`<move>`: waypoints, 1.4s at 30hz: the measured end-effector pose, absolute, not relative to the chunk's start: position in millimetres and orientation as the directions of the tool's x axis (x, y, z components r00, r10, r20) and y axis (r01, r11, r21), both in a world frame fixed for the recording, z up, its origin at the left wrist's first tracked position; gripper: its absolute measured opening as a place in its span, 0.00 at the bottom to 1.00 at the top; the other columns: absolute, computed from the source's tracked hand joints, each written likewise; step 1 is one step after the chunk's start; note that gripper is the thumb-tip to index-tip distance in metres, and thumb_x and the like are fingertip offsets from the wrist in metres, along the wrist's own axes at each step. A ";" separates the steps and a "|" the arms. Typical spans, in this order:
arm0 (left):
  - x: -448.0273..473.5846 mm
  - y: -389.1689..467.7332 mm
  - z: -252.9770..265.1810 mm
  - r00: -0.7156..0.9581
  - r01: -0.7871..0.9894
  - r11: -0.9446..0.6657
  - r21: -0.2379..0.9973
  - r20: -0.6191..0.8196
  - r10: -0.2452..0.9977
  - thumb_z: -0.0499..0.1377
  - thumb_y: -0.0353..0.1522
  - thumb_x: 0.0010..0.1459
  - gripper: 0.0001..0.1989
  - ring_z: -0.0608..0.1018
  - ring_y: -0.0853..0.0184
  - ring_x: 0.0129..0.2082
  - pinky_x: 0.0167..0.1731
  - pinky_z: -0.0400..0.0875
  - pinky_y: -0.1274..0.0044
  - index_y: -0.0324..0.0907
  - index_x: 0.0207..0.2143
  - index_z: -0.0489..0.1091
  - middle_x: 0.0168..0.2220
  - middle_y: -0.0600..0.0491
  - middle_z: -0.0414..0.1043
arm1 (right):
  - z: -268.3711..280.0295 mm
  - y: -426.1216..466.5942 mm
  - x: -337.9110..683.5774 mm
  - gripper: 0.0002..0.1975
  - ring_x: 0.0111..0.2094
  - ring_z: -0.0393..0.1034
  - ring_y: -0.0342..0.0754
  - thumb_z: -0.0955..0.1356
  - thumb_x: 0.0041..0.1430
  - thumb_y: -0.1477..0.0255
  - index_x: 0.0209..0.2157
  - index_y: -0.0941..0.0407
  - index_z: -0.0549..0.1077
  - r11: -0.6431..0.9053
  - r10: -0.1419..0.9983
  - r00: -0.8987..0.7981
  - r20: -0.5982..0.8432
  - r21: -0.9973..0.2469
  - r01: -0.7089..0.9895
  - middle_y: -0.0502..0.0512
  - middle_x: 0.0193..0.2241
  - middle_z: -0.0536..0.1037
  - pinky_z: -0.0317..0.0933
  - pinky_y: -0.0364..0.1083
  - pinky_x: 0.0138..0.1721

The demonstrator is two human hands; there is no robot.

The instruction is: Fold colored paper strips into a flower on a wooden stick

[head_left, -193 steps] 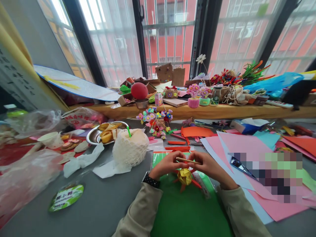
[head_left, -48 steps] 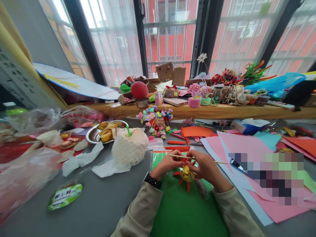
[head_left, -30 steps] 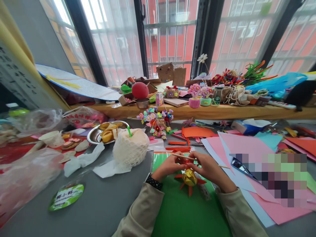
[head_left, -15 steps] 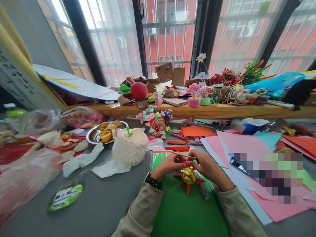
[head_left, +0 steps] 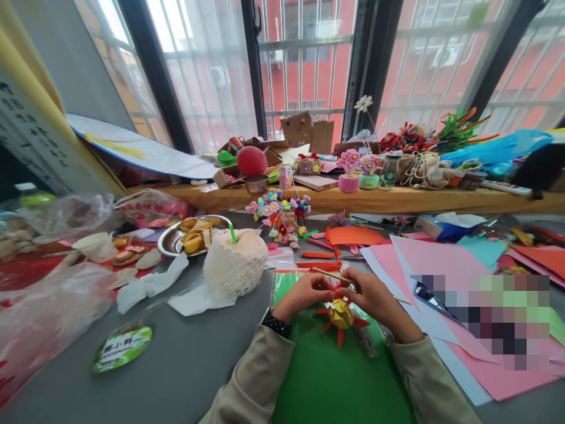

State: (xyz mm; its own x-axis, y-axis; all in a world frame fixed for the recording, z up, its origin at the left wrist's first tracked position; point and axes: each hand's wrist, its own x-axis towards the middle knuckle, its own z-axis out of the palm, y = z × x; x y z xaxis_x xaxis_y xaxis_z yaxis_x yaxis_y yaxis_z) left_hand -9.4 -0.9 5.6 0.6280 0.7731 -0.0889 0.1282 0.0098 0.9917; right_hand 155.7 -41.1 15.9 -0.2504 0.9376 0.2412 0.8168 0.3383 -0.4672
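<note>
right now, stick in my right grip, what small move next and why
Perhaps curl the far red petal around the stick: the left grip is at that petal, and the right grip holds the stick close by.

Creased paper flower [head_left: 341,314], matt wooden stick [head_left: 327,274], shiny metal bowl [head_left: 169,241]

Nearer you and left of the netted fruit [head_left: 236,262], you can read 小 on the green-and-white label [head_left: 122,348]; characters on the plastic bag [head_left: 150,207] and banner [head_left: 33,129], also left of the fruit, are illegible.
</note>
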 end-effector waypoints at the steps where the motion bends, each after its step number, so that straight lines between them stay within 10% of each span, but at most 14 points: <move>1: -9.3 -1.1 5.6 0.626 0.124 0.010 0.992 -0.086 0.775 0.62 0.37 0.36 0.14 0.66 0.75 0.22 0.26 0.60 0.81 0.36 0.22 0.65 0.21 0.57 0.65 | 15.8 -40.7 155.8 0.06 0.20 0.62 0.42 0.63 0.50 0.68 0.30 0.56 0.64 0.337 0.938 -0.248 0.241 -0.480 0.810 0.49 0.23 0.72 0.51 0.40 0.22; 17: -8.9 -1.2 4.7 0.608 0.138 0.013 0.990 -0.095 0.789 0.62 0.38 0.36 0.15 0.66 0.76 0.22 0.27 0.61 0.81 0.36 0.23 0.64 0.22 0.58 0.64 | 15.4 -39.7 153.2 0.03 0.20 0.61 0.41 0.62 0.50 0.73 0.27 0.56 0.67 0.387 0.918 -0.269 0.293 -0.501 0.774 0.49 0.23 0.72 0.52 0.39 0.22; 30: -8.3 0.1 5.3 0.570 0.036 -0.090 0.995 0.054 0.820 0.63 0.36 0.38 0.28 0.70 0.65 0.40 0.35 0.66 0.77 0.41 0.43 0.60 0.46 0.46 0.62 | 18.8 -41.7 155.2 0.08 0.17 0.59 0.41 0.62 0.51 0.67 0.29 0.57 0.67 0.224 0.871 0.115 0.478 -0.594 0.772 0.49 0.21 0.71 0.53 0.40 0.21; 42: -6.2 -0.8 3.1 0.502 0.090 -0.109 0.990 0.050 0.864 0.64 0.33 0.36 0.27 0.72 0.68 0.34 0.35 0.67 0.75 0.38 0.41 0.59 0.36 0.49 0.66 | 17.1 -39.0 162.2 0.10 0.17 0.58 0.41 0.63 0.49 0.65 0.32 0.56 0.70 0.214 0.929 0.065 0.364 -0.671 0.710 0.50 0.24 0.73 0.53 0.40 0.20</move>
State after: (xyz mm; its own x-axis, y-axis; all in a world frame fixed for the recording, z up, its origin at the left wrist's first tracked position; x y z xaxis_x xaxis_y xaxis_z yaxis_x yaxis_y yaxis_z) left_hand -6.2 -0.8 3.1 0.5016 0.8637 0.0497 0.0898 -0.1091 0.9900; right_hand 162.2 -39.0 17.1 0.0648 0.9290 0.3644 0.7097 0.2138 -0.6713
